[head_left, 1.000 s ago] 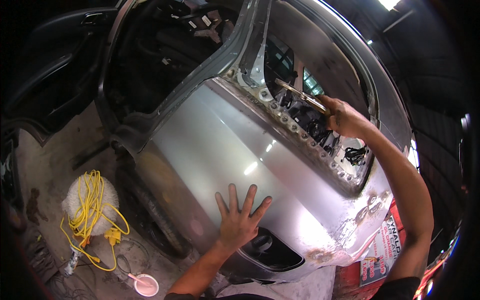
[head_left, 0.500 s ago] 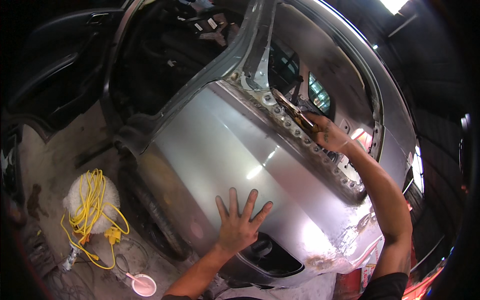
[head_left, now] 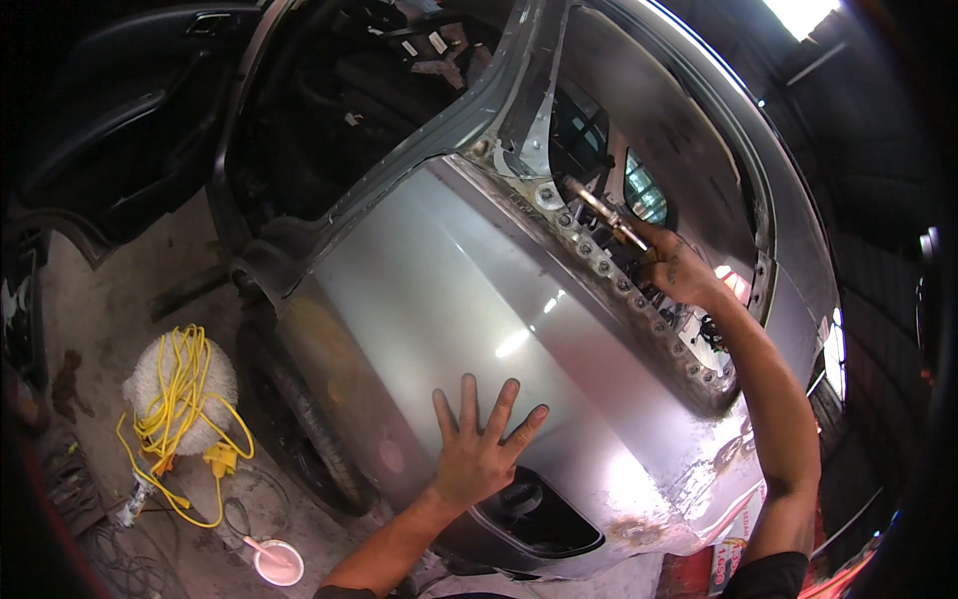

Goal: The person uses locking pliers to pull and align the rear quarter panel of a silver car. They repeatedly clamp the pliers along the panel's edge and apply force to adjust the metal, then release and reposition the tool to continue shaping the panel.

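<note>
My left hand (head_left: 479, 457) lies flat with fingers spread on the bare silver rear side panel (head_left: 429, 280) of a car, just above the dark fuel filler recess (head_left: 534, 504). My right hand (head_left: 679, 265) is closed round a slim, shiny metal tool (head_left: 607, 213), whose exact kind I cannot make out. That tool slants over the window opening, beside the panel's upper flange (head_left: 599, 265), which carries a row of round spots. Part of its grip is hidden by my fingers.
The car's open door (head_left: 110, 120) stands at far left. On the floor, a yellow cord (head_left: 185, 399) lies coiled on a fluffy whitish round object (head_left: 225, 374). Nearby is a white tub (head_left: 278, 563) of pinkish stuff. A tyre (head_left: 299, 429) sits under the panel.
The metal tool has turned in my right hand, now showing a brighter side, and sits a little off the flange. My left hand stays put on the panel. The view has shifted slightly.
</note>
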A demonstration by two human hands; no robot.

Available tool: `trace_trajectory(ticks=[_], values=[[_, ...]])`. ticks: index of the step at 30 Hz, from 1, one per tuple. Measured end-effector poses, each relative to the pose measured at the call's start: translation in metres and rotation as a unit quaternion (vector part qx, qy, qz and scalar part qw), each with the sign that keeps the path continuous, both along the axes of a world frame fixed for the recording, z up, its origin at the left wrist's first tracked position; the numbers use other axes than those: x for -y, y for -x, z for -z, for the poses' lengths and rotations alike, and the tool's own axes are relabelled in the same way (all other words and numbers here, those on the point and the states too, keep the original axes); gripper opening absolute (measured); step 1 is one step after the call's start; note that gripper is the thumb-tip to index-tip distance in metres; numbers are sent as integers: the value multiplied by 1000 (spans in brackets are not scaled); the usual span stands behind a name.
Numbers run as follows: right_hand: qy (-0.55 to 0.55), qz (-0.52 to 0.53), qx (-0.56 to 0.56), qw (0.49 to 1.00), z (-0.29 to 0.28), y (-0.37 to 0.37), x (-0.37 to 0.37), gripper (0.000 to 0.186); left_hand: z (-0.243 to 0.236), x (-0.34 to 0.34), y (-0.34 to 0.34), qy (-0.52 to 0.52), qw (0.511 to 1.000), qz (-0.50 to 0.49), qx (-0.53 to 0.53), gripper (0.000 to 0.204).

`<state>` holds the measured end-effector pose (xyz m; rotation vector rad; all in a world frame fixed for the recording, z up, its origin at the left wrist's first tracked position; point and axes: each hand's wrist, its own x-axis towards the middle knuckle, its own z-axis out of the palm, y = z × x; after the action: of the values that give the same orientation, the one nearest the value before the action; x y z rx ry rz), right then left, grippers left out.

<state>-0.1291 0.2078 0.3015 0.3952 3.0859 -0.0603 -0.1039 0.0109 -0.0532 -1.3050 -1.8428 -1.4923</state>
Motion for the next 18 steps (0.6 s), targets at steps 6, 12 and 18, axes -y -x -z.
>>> trace_trajectory(ticks=[6,12,18], values=[[-80,12,13,997,-21,0,-1,86,-1,1,0,-5,1000,-1,-1,113],[-182,67,116,974,-45,18,29,79,-4,3,0,-2,1000,11,6,113],[-316,125,226,913,-62,40,57,75,-1,2,1,-5,1000,15,9,113]])
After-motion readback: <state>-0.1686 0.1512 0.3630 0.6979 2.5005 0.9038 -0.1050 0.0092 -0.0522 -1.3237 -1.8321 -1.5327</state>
